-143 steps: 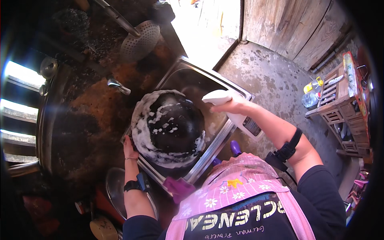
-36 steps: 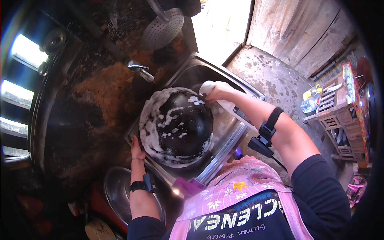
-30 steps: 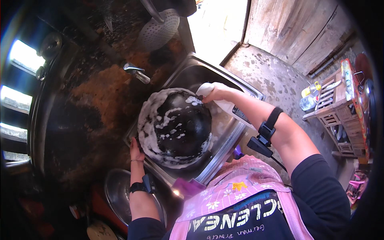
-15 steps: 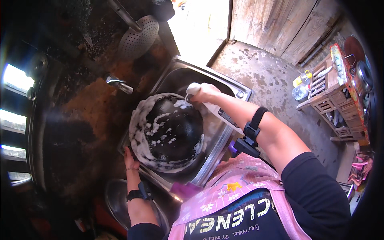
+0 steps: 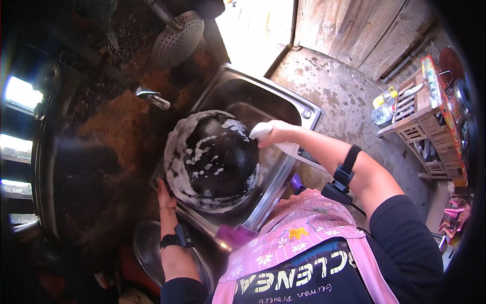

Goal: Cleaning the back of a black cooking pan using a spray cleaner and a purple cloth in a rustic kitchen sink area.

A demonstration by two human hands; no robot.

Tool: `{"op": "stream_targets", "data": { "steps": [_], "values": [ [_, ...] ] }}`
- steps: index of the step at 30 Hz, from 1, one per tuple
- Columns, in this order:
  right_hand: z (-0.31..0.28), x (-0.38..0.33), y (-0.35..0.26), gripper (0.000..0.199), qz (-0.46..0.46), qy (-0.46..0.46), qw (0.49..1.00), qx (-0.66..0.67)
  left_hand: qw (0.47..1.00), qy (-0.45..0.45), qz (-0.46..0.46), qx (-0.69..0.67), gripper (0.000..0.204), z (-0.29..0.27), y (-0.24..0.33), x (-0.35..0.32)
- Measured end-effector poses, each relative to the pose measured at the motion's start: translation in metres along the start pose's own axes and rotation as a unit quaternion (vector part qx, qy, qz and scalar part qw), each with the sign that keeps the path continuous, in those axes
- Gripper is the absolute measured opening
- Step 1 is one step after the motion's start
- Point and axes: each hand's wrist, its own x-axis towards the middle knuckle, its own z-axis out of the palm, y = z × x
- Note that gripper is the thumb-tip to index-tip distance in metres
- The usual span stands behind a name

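The black pan [image 5: 217, 162] is apparently gaining cover: my right hand [image 5: 277, 133], wrapped round a white spray bottle [image 5: 260, 130], is shifting clockwise to two o'clock from a widening foam patch [image 5: 235, 126] at one. My left hand [image 5: 165, 196], grip unclear, is resting by the surrounding sink [image 5: 265, 107] at eight.

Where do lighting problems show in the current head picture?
In the head view, the doorway is blown out white and the window glares; also in the head view, the lower-left corner is nearly black, while the foamy black pan reads clearly.
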Motion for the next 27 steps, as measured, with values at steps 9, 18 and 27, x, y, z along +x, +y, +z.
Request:
{"op": "stream_targets", "data": {
  "steps": [9, 18, 27],
  "values": [
    [0.0, -0.011, 0.009, 0.036, 0.038, 0.046, 0.998, 0.021, 0.999, 0.019, -0.007, 0.027, 0.052, 0.001, 0.001, 0.002],
    [0.001, -0.009, 0.009, 0.034, 0.039, 0.078, 0.995, 0.042, 1.0, 0.022, -0.015, 0.011, 0.055, -0.004, 0.0, 0.006],
    [0.014, -0.018, 0.015, 0.039, 0.113, -0.027, 0.993, -0.02, 1.0, 0.017, -0.007, 0.008, 0.053, -0.003, 0.0, 0.003]
  ]
}}
